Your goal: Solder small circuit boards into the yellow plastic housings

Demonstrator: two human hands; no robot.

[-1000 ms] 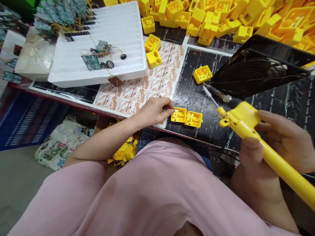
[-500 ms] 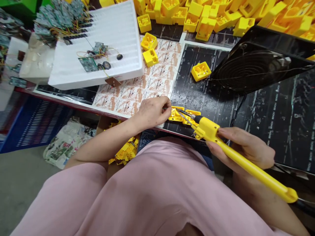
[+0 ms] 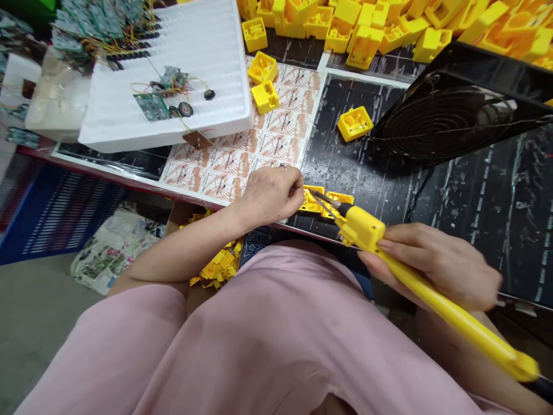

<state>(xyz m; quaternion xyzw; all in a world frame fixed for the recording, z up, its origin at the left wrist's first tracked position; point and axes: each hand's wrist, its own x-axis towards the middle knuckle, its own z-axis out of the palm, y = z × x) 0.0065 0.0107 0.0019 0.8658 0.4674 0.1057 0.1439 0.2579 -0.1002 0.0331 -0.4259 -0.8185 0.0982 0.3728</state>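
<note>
Yellow plastic housings (image 3: 310,202), two of them, lie side by side on a black bench mat (image 3: 371,184), near the front edge of the tabletop. The left hand (image 3: 270,196) rests just beside the nearer housing, at the edge of a printed paper sheet (image 3: 270,129). Its fingers (image 3: 291,187) are pressed together at the tips around a thin item, too small to identify. A ring (image 3: 282,166) shows on one finger.

The right hand (image 3: 449,265) grips the yellow handle of a soldering iron (image 3: 432,288), fingers curled around it. The metal tip points down at the housings; contact cannot be confirmed from this view.

A black-grilled fume extractor fan (image 3: 444,118) stands on the mat, beyond the iron. One loose yellow housing (image 3: 355,123) lies just beside the fan. Two more (image 3: 264,97) sit on the paper sheet. A large heap of housings (image 3: 367,40) occupies the far edge. A white foam tray (image 3: 164,135) carries wired green circuit boards (image 3: 151,106). A cardboard box (image 3: 177,214) below the front edge holds yellow pieces (image 3: 218,268).
</note>
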